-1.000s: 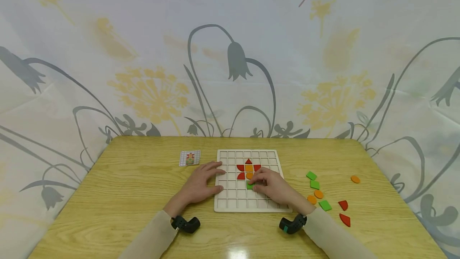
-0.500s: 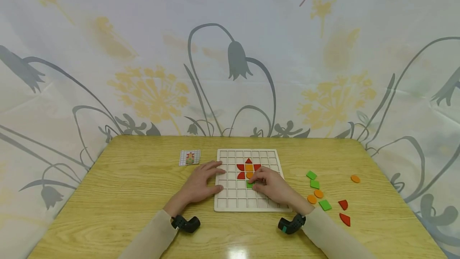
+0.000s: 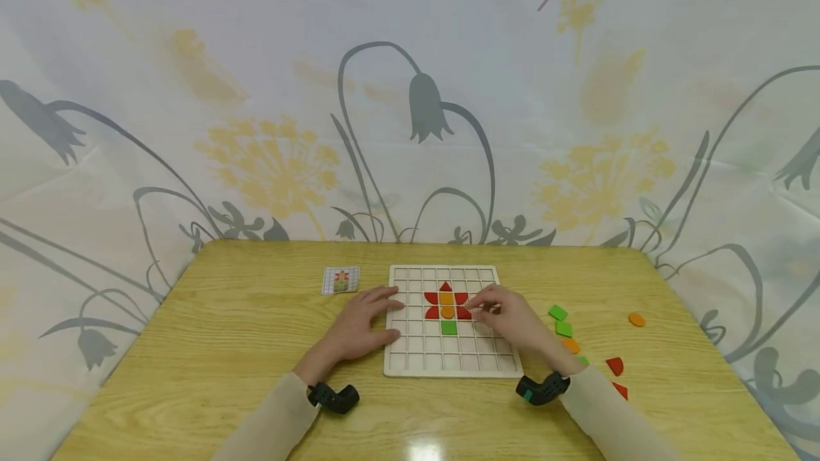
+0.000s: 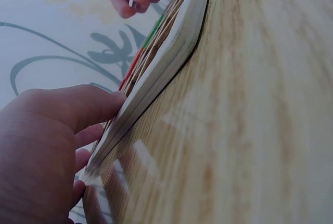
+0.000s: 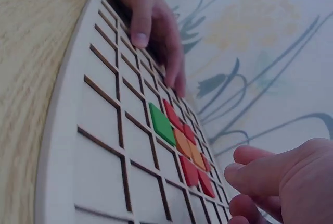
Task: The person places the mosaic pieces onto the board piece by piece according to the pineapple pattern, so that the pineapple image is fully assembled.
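A white wooden grid board (image 3: 410, 361) lies on the table. My left hand (image 3: 361, 326) rests on its left edge with extended fingers, thumb at the rim. On the grid sit a red triangle (image 3: 445, 287), an orange square (image 3: 446, 298), an orange disc (image 3: 447, 312) and a green square tile (image 3: 449, 328) in one column. Red curved-edge pieces (image 3: 431, 312) flank the orange ones on both sides. Over the board's right side hovers my right hand (image 3: 515, 319), its fingers loosely bent and apart from the tiles in the right wrist view (image 5: 276, 179); I see nothing held in them.
Right of the board lie loose green squares (image 3: 558, 312), orange discs (image 3: 636, 319) and red curved pieces (image 3: 615, 366), some partly covered by my right forearm. A small printed card (image 3: 340, 280) lies beyond my left hand. A patterned cloth hangs behind the table (image 3: 256, 262).
My right hand has let go of the green square tile, lifted and moved right and slightly away from me. The tile stays in its cell. My left hand keeps its place on the board.
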